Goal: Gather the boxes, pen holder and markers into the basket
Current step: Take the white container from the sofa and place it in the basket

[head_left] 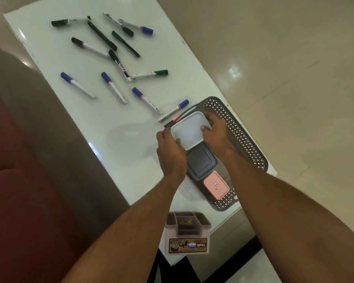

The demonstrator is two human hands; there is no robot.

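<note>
Right, your white glass table (70, 123) fills the view, and the dark perforated basket (243, 135) sits at its right edge, near you. 3 boxes line up inside it along its long axis: the white-lidded box (189, 130) at the far end, the dark grey box (200, 162) in the middle, the small pink box (216, 184) nearest you. You've got both hands on the white one. Your left hand (170, 154) clamps its near-left corner, your right hand (215, 133) wraps its far-right corner, fingers curled over the lid. It looks seated or nearly so; I can't tell whether it has touched bottom.

Next up, by my reading, the pen holder (187, 231), standing at the table's near edge just below the basket, between your forearms and close to either hand. The free space in the basket looks to be on the right, beside the boxes.

Then the markers (114, 88): about 13 scattered across the far-left table, 1 blue-capped marker (173, 110) lying just beside the basket rim, pointing toward it. Your left hand is nearer that spread.
</note>
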